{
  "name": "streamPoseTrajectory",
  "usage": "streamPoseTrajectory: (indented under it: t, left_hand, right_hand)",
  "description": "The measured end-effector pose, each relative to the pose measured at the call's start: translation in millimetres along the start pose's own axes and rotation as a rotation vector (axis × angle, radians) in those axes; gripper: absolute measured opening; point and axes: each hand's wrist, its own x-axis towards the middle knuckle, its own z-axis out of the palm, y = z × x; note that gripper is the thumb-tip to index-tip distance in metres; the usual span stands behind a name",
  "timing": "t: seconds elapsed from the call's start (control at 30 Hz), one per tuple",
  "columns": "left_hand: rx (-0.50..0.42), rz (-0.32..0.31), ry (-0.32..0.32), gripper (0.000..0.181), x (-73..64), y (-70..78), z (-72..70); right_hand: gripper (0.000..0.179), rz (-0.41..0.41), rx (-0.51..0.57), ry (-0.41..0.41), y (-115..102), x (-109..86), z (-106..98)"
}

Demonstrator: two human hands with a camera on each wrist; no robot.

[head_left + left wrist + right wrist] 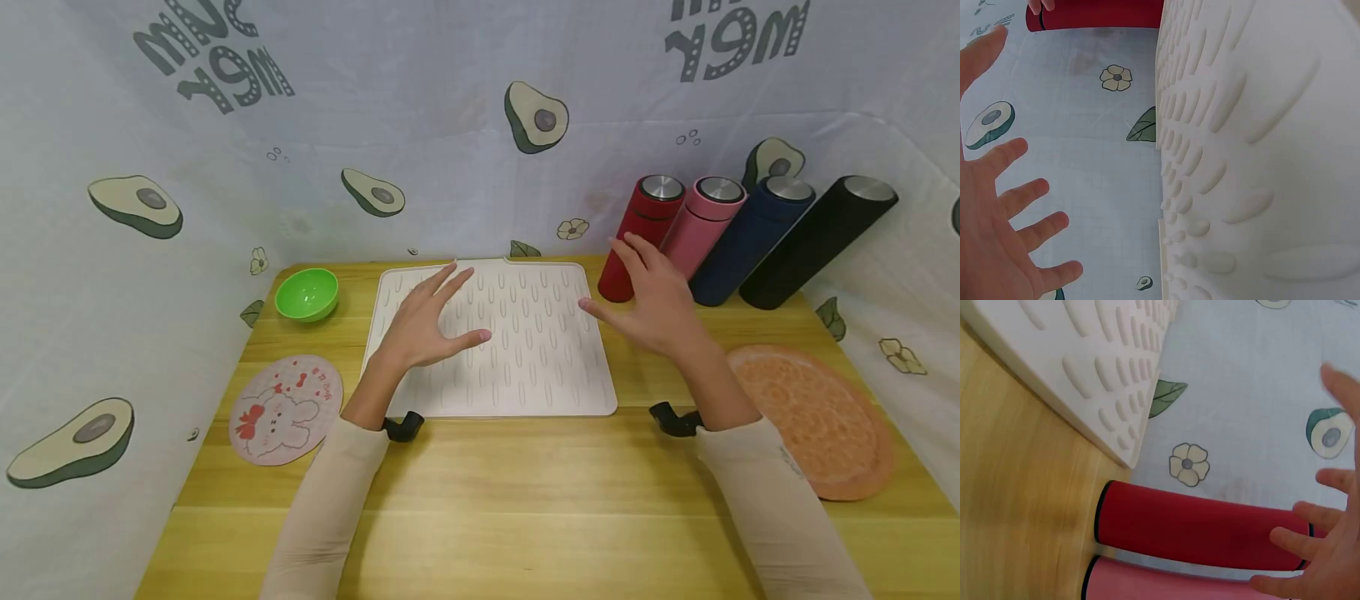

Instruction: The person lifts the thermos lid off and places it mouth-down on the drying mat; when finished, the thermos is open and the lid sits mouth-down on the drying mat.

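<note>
My left hand [418, 327] hovers over the left part of a white ridged drying mat [525, 350], its fingers spread and nothing in them. In the left wrist view the fingers [1038, 231] show apart, beside the mat. My right hand [652, 296] is held in the air by the red thermos [637, 242], overlapping it in the head view. Its fingers are spread too, and the palm holds nothing. Right of the red one, a pink thermos [701, 225] stands partly hidden behind that hand. The right wrist view shows the fingertips [1285, 537] in front of the red thermos.
A blue thermos [750, 242] and a black one [817, 242] stand farther right along the back. A round pizza-patterned mat [817, 425] lies at the right. On the left are a green bowl [307, 295] and a pink bunny placemat [287, 408]. Printed cloth hangs behind the wooden table [510, 508].
</note>
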Motion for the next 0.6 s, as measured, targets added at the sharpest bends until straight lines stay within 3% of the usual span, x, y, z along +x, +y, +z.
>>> streamPoseTrajectory:
  t: [0.33, 0.6]
  left_hand:
    - [-0.146, 0.022, 0.057, 0.09, -9.3, 0.2, 3.7]
    - [-0.235, 0.067, 0.077, 0.086, -11.8, 3.2, 7.7]
  right_hand:
    - [0.083, 0.114, 0.162, 0.187, 16, -5.2, 3]
    - [0.08, 0.175, 0.353, 0.317, 27, 1.1, 12]
